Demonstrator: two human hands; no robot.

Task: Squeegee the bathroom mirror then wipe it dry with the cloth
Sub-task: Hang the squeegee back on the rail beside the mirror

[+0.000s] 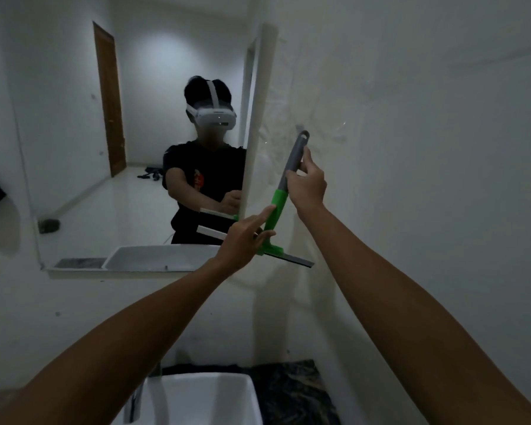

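While the right hand [307,184] wraps its fingers and thumb around the grey upper part of the green-and-grey plastic squeegee [281,200], the tool stands nearly upright, handle tip high and the black rubber blade [292,259] low and roughly level. It sits off the mirror's right edge, in front of the white wall [426,148], with part of the blade bar showing as a reflection in the glass. The left hand [242,240] reaches in from below with fingers stretched out and slightly spread, the index finger lying along the green neck just above the blade head; this looks like a steadying or aligning touch rather than a grip, probably to square the blade before it meets the glass.

The frameless rectangular wall mirror [74,148] fills the upper left and reflects the person, a brown wooden door [109,99] and a white rectangular basin [196,400], which also shows directly at the bottom edge beside a dark marbled countertop [292,391]. No cloth is clearly visible, so I judge the squeegee stage is in hand, with the drying wipe not yet begun. Whether the mirror is wet cannot be told in this dim light.
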